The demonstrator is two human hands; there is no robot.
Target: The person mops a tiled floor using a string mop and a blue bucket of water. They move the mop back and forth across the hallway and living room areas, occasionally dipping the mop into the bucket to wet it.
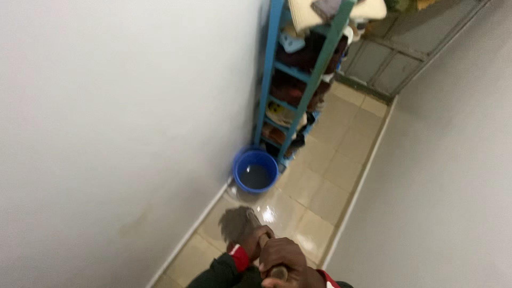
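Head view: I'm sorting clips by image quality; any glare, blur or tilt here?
Head view: strongly tilted; glare on the wet floor tiles near the blue bucket; soft motion blur over both hands gripping a wooden handle; the blue shelf rack is slightly soft; lighting dim, even.

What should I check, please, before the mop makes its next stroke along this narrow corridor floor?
1. Grip on the mop handle: both hands are closed around it, one above the other. Ok.
2. Mop head on the floor: down on the tiles near the left wall. Ok.
3. Blue bucket: upright, dark water inside, standing directly ahead against the wall. Ok.
4. Wet patch: the tiles gleam between mop head and bucket; slippery underfoot. Not ok.
5. Blue shelf rack: packed with shoes and cloths; stability cannot tell.
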